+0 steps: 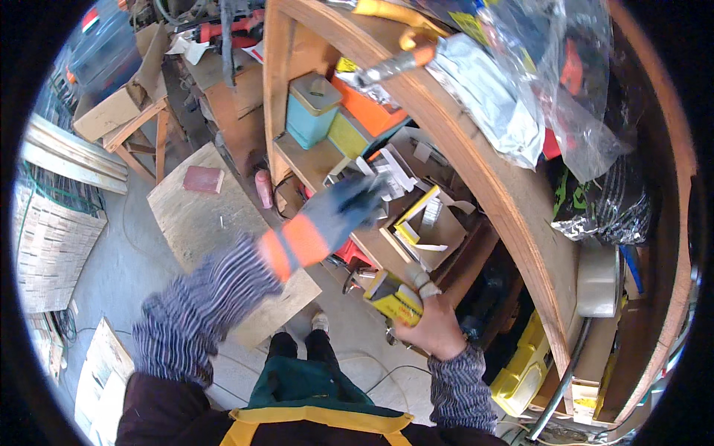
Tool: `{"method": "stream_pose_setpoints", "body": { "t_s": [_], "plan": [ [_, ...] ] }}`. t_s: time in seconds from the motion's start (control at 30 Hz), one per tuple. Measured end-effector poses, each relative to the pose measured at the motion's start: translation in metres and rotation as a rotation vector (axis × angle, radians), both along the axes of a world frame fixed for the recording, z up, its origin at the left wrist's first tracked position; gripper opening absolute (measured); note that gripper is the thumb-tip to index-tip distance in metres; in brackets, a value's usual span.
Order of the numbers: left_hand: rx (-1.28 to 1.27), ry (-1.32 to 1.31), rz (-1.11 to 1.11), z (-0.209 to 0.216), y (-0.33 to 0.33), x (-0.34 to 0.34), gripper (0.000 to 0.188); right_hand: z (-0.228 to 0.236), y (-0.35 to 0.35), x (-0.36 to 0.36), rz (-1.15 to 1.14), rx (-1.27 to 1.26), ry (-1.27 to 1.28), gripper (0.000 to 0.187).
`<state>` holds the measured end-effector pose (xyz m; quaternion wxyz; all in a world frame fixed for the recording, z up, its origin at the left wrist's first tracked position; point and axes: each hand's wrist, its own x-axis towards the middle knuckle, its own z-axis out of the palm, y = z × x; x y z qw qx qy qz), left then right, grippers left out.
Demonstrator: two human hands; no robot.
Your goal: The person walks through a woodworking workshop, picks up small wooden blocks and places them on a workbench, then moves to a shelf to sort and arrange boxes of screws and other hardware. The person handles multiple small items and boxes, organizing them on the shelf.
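Observation:
My left hand (338, 209), in a grey-blue work glove with an orange cuff, reaches over the shelf to the loose light-coloured metal strips (394, 175). Motion smears its fingers, so whether it grips anything is hidden. My bare right hand (435, 327) is closed around a small yellow and black cardboard box (394, 296), held in front of the shelf. A pale wrap covers one of its fingers. Between and beyond my hands, an open cardboard box (446, 241) stands on the shelf, with a yellow-edged carton (416, 215) and a whitish strip inside.
A teal tin (311, 111) and an orange box (368, 104) stand farther back on the shelf. The curved wooden shelf edge (476, 141) arches above, with plastic bags (513, 89) on top. A plywood board (201, 215) lies left, carrying a reddish block (203, 179). Cables cross the floor.

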<state>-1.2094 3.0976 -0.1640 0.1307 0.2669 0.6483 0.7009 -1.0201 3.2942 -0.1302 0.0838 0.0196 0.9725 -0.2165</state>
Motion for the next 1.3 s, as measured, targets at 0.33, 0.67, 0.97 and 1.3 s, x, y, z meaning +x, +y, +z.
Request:
{"method": "stream_pose_setpoints", "body": {
  "t_s": [0.33, 0.67, 0.97, 1.3],
  "plan": [
    [-1.062, 1.264, -0.186, 0.022, 0.184, -0.081, 0.034, -0.002, 0.004, 0.052, -0.077, -0.094, -0.036, 0.089],
    [-0.022, 0.227, 0.27, -0.063, 0.002, 0.026, 0.035, -0.02, -0.03, 0.01, -0.036, -0.163, 0.092, 0.086],
    [1.235, -0.931, 0.303, -0.066, -0.059, 0.156, 0.068, -0.001, -0.162, -0.039, 0.049, -0.368, 0.017, 0.089],
    [1.764, -0.96, -0.204, -0.042, -0.16, 0.163, 0.086, 0.03, -0.222, 0.016, 0.684, -0.302, 0.349, 0.068]
  ]
}}
